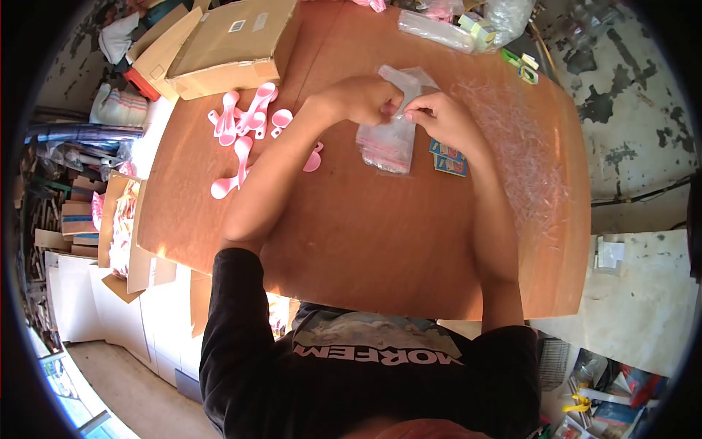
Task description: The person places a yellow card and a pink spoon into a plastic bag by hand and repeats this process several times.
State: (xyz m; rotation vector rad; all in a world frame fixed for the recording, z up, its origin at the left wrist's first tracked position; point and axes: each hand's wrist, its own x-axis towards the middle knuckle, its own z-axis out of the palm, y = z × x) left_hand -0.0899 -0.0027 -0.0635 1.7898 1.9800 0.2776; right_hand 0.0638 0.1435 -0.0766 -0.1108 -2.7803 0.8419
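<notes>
Bags of clear plastic lie flat in a small stack on the brown surface, with the person's two hands over their far end. The left hand is just beyond the bags, its grip curled inward with the fingers bent; whether it is clamped on plastic cannot be told, as the fingertips are hidden. The right hand comes in from the right of the bags, its grip drawn in with thumb and fingertips near one another beside the left hand; whether they pinch any film is too small to tell. More clear film shows past the bags, behind both hands.

Just right of the bags, partly under the right wrist, lie blue printed cards. Farther right of the bags spreads a loose heap of pale strips. Well to the left of the bags are pink spoons, some piled together. Beyond the spoons, far left of the bags, sits a closed cardboard box.
</notes>
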